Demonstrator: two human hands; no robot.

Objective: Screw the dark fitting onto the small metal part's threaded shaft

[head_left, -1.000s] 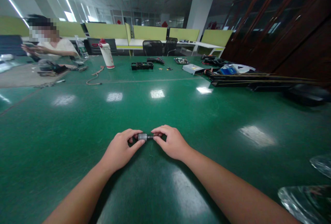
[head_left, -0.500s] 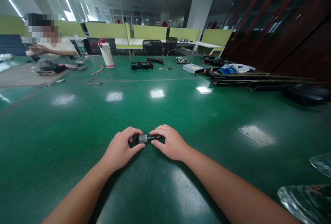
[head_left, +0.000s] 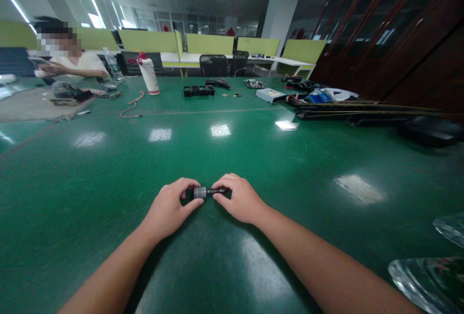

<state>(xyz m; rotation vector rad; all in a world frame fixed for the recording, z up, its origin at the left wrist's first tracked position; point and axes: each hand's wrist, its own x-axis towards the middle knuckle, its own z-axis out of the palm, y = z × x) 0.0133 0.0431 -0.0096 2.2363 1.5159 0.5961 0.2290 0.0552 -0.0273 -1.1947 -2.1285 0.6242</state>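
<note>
A small grey metal cylinder with a thin dark shaft (head_left: pixel 200 192) lies sideways low over the green table (head_left: pixel 232 154), near the middle of the view. My left hand (head_left: pixel 169 207) has its thumb and fingers round the thick cylinder end, at the left. On the right, the thumb and fingertips of my right hand (head_left: pixel 238 199) pinch the thin shaft end. Part of the shaft's tip is hidden between those fingers.
Farther back stand a white bottle (head_left: pixel 148 75), a black frame part (head_left: pixel 199 91) and a silver box (head_left: pixel 270 95). Dark long parts (head_left: pixel 326 108) lie at the right. A person (head_left: pixel 78 65) sits at the far left. Clear plastic (head_left: pixel 427 280) is at the lower right.
My right hand has shifted very slightly to the right along the shaft, and a little more of the shaft shows. My left hand has hardly moved.
</note>
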